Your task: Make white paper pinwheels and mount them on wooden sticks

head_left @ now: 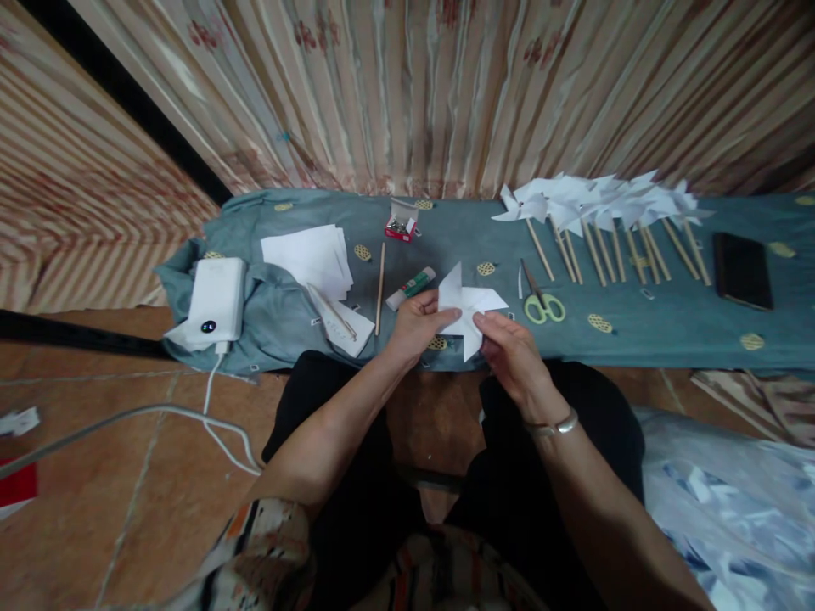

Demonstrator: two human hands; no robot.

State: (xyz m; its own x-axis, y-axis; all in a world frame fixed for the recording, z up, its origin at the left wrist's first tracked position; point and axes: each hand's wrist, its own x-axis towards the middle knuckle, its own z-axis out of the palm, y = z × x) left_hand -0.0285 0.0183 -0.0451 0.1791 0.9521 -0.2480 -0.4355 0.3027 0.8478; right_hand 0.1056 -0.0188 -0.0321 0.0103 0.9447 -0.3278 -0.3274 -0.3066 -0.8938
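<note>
A white folded paper pinwheel (471, 301) with pointed blades is held over the near edge of the cloth. My left hand (421, 322) pinches its left side, thumb on top near the middle. On the lower right, my right hand (509, 346) grips the paper with thumb and fingers. Just behind my left hand lies a glue stick (411, 288). To the left of that is a single wooden stick (380, 288). Green-handled scissors (542, 304) lie to the right of the paper. A small red box (401, 222) of metal pins or similar bits stands open farther back.
Several finished pinwheels (592, 204) on sticks lie in a row at the back right, near a dark phone (744, 270). Paper sheets (309, 255), a pen (334, 314) and a notepad (353, 333) lie left. A cabled white power bank (217, 297) sits farther left.
</note>
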